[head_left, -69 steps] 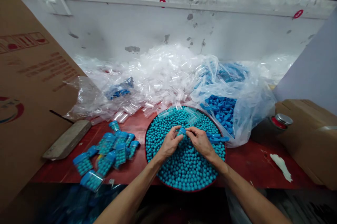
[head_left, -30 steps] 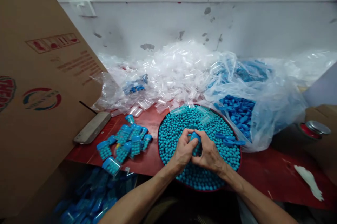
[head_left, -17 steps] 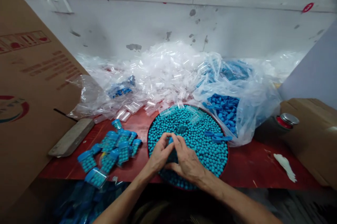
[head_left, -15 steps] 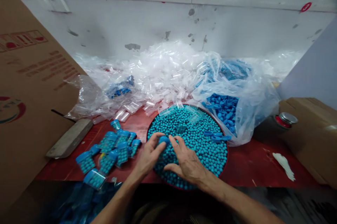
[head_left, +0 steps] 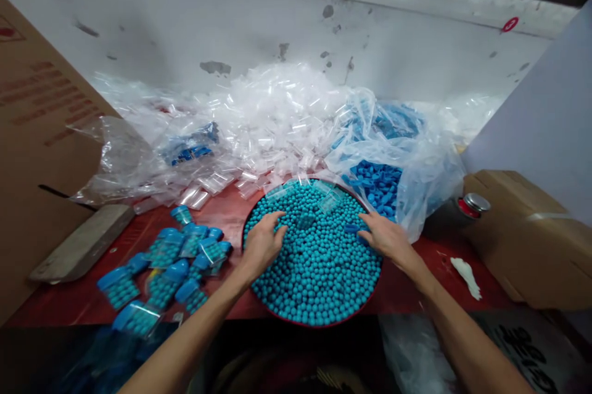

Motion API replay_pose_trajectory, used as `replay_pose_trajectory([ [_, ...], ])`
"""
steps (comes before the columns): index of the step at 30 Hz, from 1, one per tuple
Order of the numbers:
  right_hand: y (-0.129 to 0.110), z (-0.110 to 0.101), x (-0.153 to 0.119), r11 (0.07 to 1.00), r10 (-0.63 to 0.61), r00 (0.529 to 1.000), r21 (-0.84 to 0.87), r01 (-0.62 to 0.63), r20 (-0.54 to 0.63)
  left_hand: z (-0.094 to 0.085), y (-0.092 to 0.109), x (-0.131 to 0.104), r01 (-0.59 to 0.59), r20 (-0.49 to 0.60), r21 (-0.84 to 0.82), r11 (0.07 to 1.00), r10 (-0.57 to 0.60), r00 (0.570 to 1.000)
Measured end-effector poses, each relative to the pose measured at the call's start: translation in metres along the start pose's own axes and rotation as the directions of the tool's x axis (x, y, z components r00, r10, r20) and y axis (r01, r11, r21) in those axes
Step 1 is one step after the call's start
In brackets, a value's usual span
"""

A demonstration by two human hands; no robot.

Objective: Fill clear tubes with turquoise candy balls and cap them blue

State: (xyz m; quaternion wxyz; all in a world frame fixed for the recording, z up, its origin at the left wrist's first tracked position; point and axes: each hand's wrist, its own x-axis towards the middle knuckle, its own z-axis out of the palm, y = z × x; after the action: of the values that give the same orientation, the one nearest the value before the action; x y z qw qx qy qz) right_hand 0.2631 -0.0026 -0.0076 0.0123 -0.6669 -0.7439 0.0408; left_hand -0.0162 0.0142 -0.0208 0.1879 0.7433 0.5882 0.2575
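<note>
My left hand is over the left side of a round red tub full of turquoise beads. Its thumb and fingers are spread, with nothing visible between them. At the tub's right edge, my right hand reaches in with thumb and forefinger apart, close to some blue caps on the beads. A clear container lies part sunk in the beads, and another rests behind it. Left of the tub is a pile of small bead-filled containers with blue lids.
Empty clear containers are heaped along the wall. An open plastic bag holds blue caps. A grey block and large carton stand left; a metal-lidded flask and brown box stand right.
My hands were together at a blue-lidded container; now they are apart. A filled container has appeared at the pile's near right side. My right hand has moved right to the blue caps.
</note>
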Motion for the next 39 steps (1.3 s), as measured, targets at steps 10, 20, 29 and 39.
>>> replay_pose_trajectory([
  [10,-0.051,0.025,0.025,0.998,-0.056,0.996,-0.021,0.055,-0.070,0.050,0.019,0.019,0.018,0.005,-0.032,0.999,-0.018,1.000],
  [20,-0.061,0.030,0.032,0.999,-0.042,0.981,0.007,0.044,-0.188,0.046,0.018,0.012,0.009,0.083,-0.175,0.984,0.006,0.997],
  [29,-0.066,0.022,0.036,0.993,-0.087,0.986,0.070,0.097,-0.139,0.052,0.008,0.020,0.048,0.219,-0.354,0.934,0.033,0.975],
  [39,-0.083,0.026,0.026,0.878,-0.268,0.958,0.382,0.288,-0.105,0.038,-0.004,0.030,0.120,0.285,-0.597,0.793,0.070,0.956],
])
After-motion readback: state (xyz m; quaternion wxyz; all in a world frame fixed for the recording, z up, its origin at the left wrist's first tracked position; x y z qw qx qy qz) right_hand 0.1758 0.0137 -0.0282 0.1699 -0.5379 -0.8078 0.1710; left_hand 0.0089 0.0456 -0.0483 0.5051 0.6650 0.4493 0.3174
